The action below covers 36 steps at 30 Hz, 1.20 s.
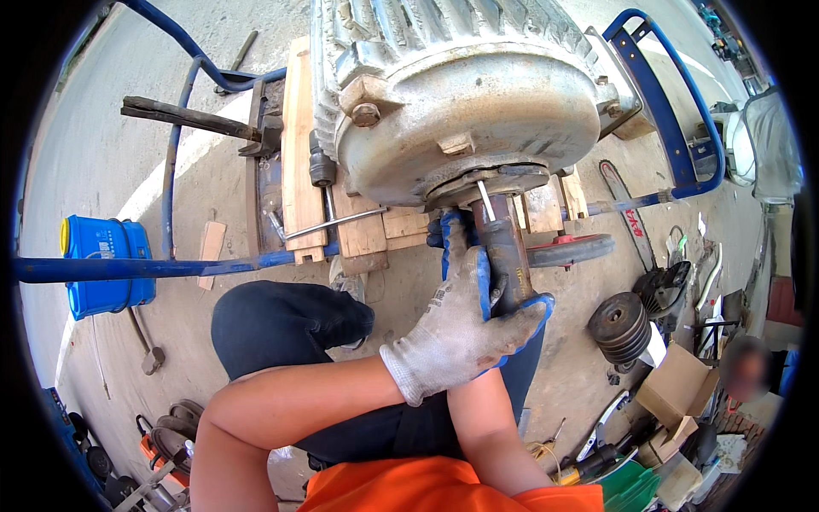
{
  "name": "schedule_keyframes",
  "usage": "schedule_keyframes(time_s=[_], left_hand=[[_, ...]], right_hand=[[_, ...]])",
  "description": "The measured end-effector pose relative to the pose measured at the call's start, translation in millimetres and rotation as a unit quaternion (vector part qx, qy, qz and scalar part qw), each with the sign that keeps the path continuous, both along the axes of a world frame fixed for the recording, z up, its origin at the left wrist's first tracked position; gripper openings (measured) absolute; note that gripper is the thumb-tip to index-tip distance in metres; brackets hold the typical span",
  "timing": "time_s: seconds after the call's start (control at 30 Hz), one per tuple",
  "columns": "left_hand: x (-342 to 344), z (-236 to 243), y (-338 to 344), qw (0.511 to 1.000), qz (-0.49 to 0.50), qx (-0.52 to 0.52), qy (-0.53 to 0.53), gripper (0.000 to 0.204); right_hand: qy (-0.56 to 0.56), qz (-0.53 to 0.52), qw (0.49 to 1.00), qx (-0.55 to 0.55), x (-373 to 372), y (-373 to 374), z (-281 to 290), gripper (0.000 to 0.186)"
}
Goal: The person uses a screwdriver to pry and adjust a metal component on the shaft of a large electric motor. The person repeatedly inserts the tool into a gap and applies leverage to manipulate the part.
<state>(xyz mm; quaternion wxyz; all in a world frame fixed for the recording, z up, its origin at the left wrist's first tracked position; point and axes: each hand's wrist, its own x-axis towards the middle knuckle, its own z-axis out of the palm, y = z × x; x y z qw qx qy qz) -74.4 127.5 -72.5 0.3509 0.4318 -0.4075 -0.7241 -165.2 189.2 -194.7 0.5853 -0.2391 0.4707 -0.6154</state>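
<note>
A large silver finned motor (461,94) rests above me on wooden planks (299,196). Below its round end plate and flange (520,179) hangs a rusty cylindrical steel piece (514,256), with a thin pale rod (485,202) beside it at the top. My left hand (448,328), in a grey glove with blue coating, is closed on the cylinder, one finger reaching up toward the flange. My right forearm (478,427) rises behind the left glove; that hand is mostly hidden, so its grip cannot be made out.
A blue cart frame (183,270) holds the planks. A blue container (111,269) stands left. At right lie a chainsaw (653,282), a stepped pulley (621,328) and an open cardboard box (674,384). Another person (768,375) is at the far right edge.
</note>
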Motion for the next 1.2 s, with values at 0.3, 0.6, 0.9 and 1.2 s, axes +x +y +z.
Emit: schedule_keyframes(time_s=[0.3, 0.6, 0.9, 1.2], left_hand=[[12, -1, 5, 0.996, 0.075, -0.053, -0.003, 0.027], [36, -12, -22, 0.969, 0.238, 0.068, -0.010, 0.041], [26, 8, -20, 0.990, 0.139, 0.025, -0.015, 0.031], [15, 13, 29, 0.956, -0.181, 0.208, 0.104, 0.031]], right_hand=[[0.164, -0.027, 0.985, -0.037, -14, -17, 5, 0.030], [-0.073, -0.186, 0.949, -0.243, -127, -55, 43, 0.023], [0.073, -0.056, 0.991, -0.093, -115, -108, 61, 0.019], [0.169, 0.022, 0.985, -0.006, -81, -136, 53, 0.041]])
